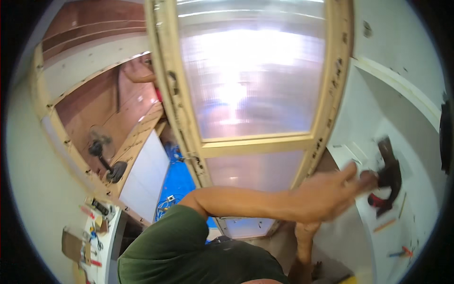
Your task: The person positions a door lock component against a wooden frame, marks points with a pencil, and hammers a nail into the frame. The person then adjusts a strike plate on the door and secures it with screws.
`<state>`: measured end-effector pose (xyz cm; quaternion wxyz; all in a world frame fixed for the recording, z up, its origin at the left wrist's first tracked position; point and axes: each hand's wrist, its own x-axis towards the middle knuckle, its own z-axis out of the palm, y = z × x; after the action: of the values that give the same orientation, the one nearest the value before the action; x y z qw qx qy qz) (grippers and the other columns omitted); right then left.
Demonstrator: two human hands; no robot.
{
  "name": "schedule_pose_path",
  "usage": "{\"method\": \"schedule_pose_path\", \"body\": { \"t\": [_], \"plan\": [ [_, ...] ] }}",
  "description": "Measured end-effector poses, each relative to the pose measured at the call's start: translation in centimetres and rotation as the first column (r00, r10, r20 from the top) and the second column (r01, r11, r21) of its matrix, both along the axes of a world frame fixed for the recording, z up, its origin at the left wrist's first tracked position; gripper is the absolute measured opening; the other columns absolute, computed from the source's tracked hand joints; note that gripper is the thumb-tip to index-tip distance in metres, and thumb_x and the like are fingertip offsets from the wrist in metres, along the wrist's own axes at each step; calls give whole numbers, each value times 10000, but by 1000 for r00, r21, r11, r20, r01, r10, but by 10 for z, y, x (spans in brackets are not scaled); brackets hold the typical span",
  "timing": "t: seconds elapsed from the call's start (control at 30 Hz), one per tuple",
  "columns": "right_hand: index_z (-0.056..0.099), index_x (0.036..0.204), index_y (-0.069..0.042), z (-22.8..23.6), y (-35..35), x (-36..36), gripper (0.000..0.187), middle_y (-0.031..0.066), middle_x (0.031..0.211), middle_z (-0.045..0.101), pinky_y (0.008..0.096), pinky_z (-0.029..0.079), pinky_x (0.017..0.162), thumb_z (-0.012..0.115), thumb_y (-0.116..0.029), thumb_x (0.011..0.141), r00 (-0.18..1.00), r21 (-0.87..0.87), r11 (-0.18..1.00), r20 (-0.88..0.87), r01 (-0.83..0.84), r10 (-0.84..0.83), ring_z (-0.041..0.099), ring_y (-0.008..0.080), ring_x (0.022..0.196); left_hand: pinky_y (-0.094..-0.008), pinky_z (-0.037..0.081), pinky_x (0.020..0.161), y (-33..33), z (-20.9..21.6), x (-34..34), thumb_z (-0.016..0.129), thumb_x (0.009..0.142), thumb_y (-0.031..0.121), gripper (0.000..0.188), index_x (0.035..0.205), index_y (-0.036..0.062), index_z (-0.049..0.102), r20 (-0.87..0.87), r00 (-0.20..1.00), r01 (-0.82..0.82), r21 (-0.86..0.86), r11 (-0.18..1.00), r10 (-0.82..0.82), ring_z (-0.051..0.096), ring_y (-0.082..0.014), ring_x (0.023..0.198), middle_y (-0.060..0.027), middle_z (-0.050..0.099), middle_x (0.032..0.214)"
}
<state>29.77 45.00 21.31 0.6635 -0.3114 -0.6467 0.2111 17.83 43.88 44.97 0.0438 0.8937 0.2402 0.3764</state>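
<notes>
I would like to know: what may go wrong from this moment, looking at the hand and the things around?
The left hand is blurred and close to the dark tool; whether they touch is unclear, so a poor grip or a knock is possible.
The orange stick lies loose on the white shelf and might be brushed aside.
The fan appears near the wooden ledge's edge, so a bump could tip it.

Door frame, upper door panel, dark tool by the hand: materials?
Door frame: probably wood, satin; pale yellow, flat bars.
Upper door panel: likely glossy plastic, maybe glass; translucent, finely ribbed.
Dark tool: perhaps matte metal; near-black, curved profile, unconfirmed.
</notes>
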Motion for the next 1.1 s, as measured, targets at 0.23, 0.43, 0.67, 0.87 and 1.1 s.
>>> {"method": "schedule_pose_path", "body": {
  "t": [0.23,0.43,0.67,0.87,1.1],
  "plan": [
    [676,1177,8,147,68,-133,171,133,1138,700,320,535,782,674,-39,1012,952,241,927,-37,-287,305,661,217,924,-462,548,745,30,27,-150,822,885,100,628,1429,20,518,488,644,-740,199,643,590,638,-409,933,-204,574,1120],
    [543,1514,-34,226,83,-202,429,108,1373,625,301,544,890,595,-138,1102,804,186,787,35,-588,593,635,160,1053,-489,563,759,59,54,-198,813,913,135,589,1406,3,519,631,415,-895,156,417,656,654,-441,965,-218,574,1157],
    [340,1649,28,230,84,-250,557,177,1601,499,377,397,1201,473,-196,1157,612,111,616,-72,-780,788,518,264,1435,-509,578,687,71,86,-231,786,931,165,551,1383,-4,522,707,375,-927,291,238,599,684,-445,865,-203,562,1160],
    [310,1678,-20,227,92,-273,552,126,1493,565,309,425,1126,459,-160,1164,511,31,517,-107,-856,853,558,189,1289,-516,565,774,74,116,-235,791,921,145,541,1358,-24,521,703,431,-902,322,286,566,663,-456,970,-221,567,1175],
    [305,1685,-59,239,90,-293,609,37,1216,646,259,494,918,534,-257,1156,448,61,458,-126,-887,885,578,106,986,-506,556,855,77,142,-249,799,917,135,515,1329,-28,537,717,440,-896,310,318,540,661,-458,1011,-229,594,1196]
  ]
}}
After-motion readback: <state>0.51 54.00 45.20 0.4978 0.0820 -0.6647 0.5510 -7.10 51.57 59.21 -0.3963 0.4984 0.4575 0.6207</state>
